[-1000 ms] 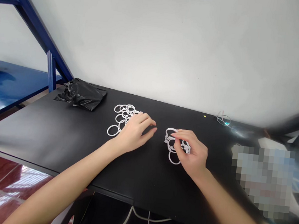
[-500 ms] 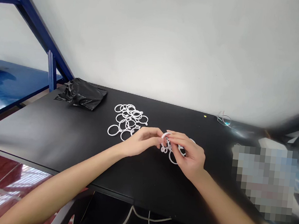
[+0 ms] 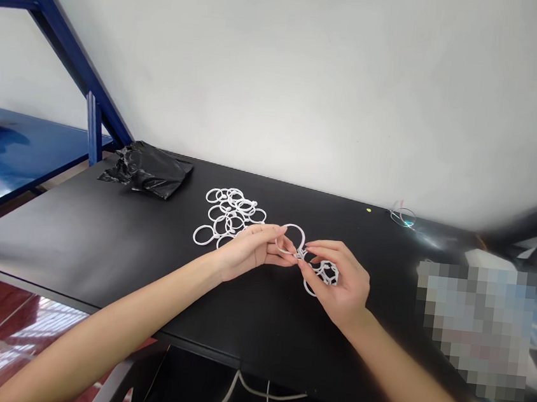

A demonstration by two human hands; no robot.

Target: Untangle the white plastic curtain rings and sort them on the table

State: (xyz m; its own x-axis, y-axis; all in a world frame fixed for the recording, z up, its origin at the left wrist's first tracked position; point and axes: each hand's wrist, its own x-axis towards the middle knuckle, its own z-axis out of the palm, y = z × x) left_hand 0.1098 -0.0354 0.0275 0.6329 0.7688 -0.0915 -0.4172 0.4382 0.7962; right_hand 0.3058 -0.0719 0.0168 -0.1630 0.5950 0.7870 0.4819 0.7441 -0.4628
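A white curtain ring (image 3: 304,235) is held up over the black table, its small eyelet end pointing down toward the right. My left hand (image 3: 256,248) is closed on the ring's left side between thumb and fingers. At the eyelet end, the fingertips of my right hand (image 3: 339,279) pinch the same ring; the small parts there are too fine to make out. Beneath my right hand lie several more white rings (image 3: 330,273), partly covered by it. A loose pile of white curtain rings (image 3: 222,225) spreads behind my left hand, which hides its near edge.
A crumpled black plastic bag (image 3: 151,169) rests at the table's back left. Clear-rimmed glasses (image 3: 403,218) and a small yellow bit (image 3: 368,209) are near the wall. A blurred-out package (image 3: 473,325) lies on the right. Cables (image 3: 272,393) hang below the table's front edge.
The held ring has turned, its loop now up and its eyelet end lower right. My left fingers have shifted onto the loop, and my right fingers have moved from the loop to the eyelet.
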